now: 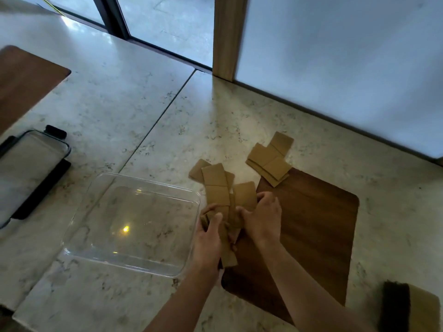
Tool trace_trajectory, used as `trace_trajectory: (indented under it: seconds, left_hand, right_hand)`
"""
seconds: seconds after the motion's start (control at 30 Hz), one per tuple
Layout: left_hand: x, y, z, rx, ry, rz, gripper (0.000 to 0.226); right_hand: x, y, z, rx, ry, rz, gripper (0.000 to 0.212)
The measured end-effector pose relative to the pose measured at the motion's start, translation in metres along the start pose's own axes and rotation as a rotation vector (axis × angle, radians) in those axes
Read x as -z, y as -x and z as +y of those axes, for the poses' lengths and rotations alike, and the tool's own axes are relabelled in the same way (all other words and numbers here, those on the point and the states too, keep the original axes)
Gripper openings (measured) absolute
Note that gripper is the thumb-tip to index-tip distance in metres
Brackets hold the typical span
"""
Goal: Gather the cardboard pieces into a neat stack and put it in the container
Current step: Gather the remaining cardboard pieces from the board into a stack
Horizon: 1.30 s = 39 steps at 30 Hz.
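A clear plastic container (130, 224) sits empty on the worktop (115, 111), just left of both hands. Its lid (28, 173), clear with dark clips, lies well apart at the left edge of the view. A dark wooden mat (309, 236) lies under and to the right of the hands; a second mat (24, 82) of the same wood shows at the far left. A dark block (394, 305) rests on a tan sheet (424, 307) at the lower right corner. The worktop is pale speckled stone with a straight seam running diagonally through it. Behind it stand a wooden post (227, 34) and a frosted panel (335, 56), with a dark-framed window to the left. A loose group of cardboard pieces (269, 159) lies overlapping at the far corner of the mat, apart from the hands. A second bunch of cardboard pieces (217, 188) fans out unevenly between the hands, beside the container's right wall. The left hand (208, 236) grips the bunch from the left with curled fingers (211, 208) and thumb. The right hand (261, 216) clasps the same bunch from the right, fingers bent around its edge.
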<state>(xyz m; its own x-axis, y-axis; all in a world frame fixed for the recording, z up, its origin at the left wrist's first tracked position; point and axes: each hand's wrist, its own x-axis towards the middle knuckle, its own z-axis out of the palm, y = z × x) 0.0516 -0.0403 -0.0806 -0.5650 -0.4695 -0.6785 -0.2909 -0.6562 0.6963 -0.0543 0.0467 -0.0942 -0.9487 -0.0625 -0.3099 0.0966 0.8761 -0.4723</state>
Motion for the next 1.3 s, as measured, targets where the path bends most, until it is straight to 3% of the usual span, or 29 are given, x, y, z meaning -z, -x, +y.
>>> trace_trajectory:
  seconds: [0.13, 0.23, 0.33, 0.43, 0.53, 0.6, 0.8, 0.9, 0.97, 1.0, 1.13, 1.23, 1.3]
  left_hand:
    - [0.01, -0.006, 0.006, -0.072, 0.048, 0.007, 0.01]
    - [0.013, -0.009, 0.01, -0.026, 0.044, -0.04, 0.037]
    - [0.015, -0.013, 0.009, 0.041, 0.001, -0.03, 0.038]
    - [0.022, -0.015, 0.007, 0.064, -0.044, -0.019, 0.042]
    - [0.032, -0.015, 0.01, 0.02, 0.003, -0.039, 0.045]
    - [0.039, -0.014, 0.014, -0.015, 0.028, -0.032, 0.037]
    - [0.045, -0.017, 0.022, -0.031, 0.131, -0.058, 0.013]
    - [0.038, -0.022, 0.03, -0.039, 0.101, -0.036, 0.03]
    - [0.034, -0.025, 0.033, -0.032, 0.035, -0.046, 0.043]
    - [0.034, -0.027, 0.033, -0.019, 0.012, -0.036, 0.041]
    - [0.041, -0.026, 0.029, 0.037, 0.011, -0.068, 0.05]
    - [0.044, -0.022, 0.03, 0.006, 0.048, -0.09, 0.057]
    - [0.043, -0.019, 0.031, 0.0, 0.105, -0.109, 0.05]
  right_hand:
    - [0.023, -0.002, 0.022, -0.125, -0.438, -0.017, 0.031]
    - [0.027, 0.015, 0.015, -0.156, -0.696, -0.264, 0.022]
    - [0.015, 0.024, -0.002, 0.03, -0.423, -0.393, 0.014]
    - [0.001, 0.007, -0.03, 0.105, -0.273, -0.141, 0.024]
    - [-0.017, -0.009, -0.062, 0.211, 0.023, -0.057, 0.062]
    - [-0.028, -0.013, -0.074, 0.242, 0.17, -0.043, 0.07]
    - [-0.001, -0.027, -0.051, 0.003, -0.306, -0.011, 0.032]
    - [0.019, -0.008, -0.042, 0.049, -0.494, -0.297, 0.028]
    - [0.016, 0.008, -0.042, 0.14, -0.439, -0.57, 0.029]
    - [0.012, 0.009, -0.043, 0.2, -0.376, -0.608, 0.028]
    - [-0.001, -0.026, -0.064, 0.355, -0.087, -0.176, 0.034]
    - [-0.012, -0.051, -0.085, 0.506, 0.306, -0.25, 0.064]
    - [-0.018, -0.059, -0.085, 0.524, 0.401, -0.247, 0.069]
